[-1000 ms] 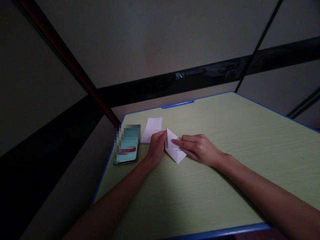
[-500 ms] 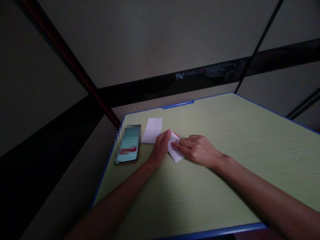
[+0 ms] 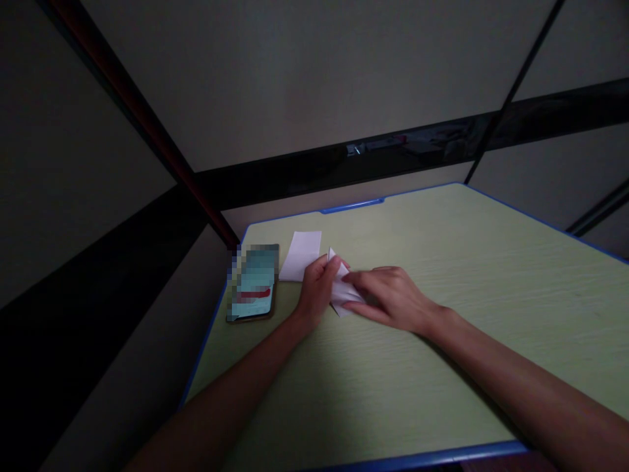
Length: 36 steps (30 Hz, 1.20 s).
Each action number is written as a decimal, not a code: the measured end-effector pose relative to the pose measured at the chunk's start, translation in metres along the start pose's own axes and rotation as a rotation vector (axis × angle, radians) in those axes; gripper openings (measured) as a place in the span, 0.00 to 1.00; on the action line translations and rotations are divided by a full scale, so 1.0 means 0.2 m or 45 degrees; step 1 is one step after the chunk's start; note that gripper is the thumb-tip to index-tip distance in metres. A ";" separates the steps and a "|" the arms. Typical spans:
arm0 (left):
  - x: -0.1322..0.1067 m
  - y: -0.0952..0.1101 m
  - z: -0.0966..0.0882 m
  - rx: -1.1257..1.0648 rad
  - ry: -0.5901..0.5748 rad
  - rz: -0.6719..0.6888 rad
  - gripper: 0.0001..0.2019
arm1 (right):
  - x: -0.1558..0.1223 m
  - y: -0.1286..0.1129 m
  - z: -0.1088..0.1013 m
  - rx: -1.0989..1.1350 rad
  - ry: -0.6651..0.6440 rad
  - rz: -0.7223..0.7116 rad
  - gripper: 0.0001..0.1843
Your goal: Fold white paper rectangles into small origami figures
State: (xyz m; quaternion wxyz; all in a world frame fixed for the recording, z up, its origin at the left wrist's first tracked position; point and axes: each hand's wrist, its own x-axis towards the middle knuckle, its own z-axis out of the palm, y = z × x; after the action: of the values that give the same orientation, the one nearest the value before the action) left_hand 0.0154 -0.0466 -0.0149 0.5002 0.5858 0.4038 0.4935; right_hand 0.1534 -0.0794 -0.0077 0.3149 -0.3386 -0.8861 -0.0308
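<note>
Phone left of paper slip; folded paper right, on table.

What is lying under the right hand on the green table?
A folded white paper lies under the right hand, on the table. The left hand grips its left edge. Only its upper tip and lower corner show; the hands cover the rest.

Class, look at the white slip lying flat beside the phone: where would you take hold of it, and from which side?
The slip lies flat on the table, so an edge must be lifted first. Probably pinch its far short edge, coming from the far side: the phone flanks its left, and the left hand, pinching the folded paper, crowds its near right corner.
</note>
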 end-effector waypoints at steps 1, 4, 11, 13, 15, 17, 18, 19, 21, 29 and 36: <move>0.00 0.00 0.00 -0.025 0.020 -0.014 0.11 | 0.00 0.00 0.00 0.137 0.032 0.126 0.13; 0.00 0.00 0.00 -0.044 0.077 -0.022 0.11 | 0.01 0.01 0.01 0.466 0.131 0.471 0.10; 0.00 0.01 0.00 -0.003 0.089 0.008 0.11 | 0.03 0.02 0.03 0.864 -0.061 0.715 0.15; 0.00 0.01 0.01 -0.015 0.076 0.009 0.11 | 0.03 0.02 0.04 0.891 -0.088 0.724 0.16; -0.01 0.01 0.01 -0.016 0.073 0.018 0.11 | 0.04 0.02 0.04 0.894 -0.085 0.738 0.17; -0.01 0.01 0.01 -0.010 0.070 0.020 0.11 | 0.04 0.02 0.05 0.889 -0.077 0.748 0.17; -0.01 0.01 0.00 -0.008 0.067 0.016 0.11 | 0.04 0.02 0.05 0.882 -0.073 0.750 0.17; 0.00 0.01 0.00 -0.007 0.061 0.009 0.12 | 0.04 0.02 0.05 0.873 -0.068 0.750 0.17; 0.00 0.01 0.00 0.004 0.052 0.002 0.12 | 0.03 0.02 0.05 0.846 -0.058 0.756 0.17; -0.01 0.01 0.00 0.162 0.069 0.150 0.11 | 0.05 0.00 0.04 0.824 -0.069 0.842 0.15; -0.01 0.02 0.00 0.156 0.081 0.175 0.09 | 0.06 0.01 0.04 1.059 -0.155 0.820 0.13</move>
State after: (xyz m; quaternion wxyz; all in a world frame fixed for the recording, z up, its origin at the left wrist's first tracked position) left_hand 0.0155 -0.0495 -0.0105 0.4153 0.6258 0.4076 0.5194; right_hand 0.1436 -0.0700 -0.0071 0.3643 -0.4413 -0.6913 0.4412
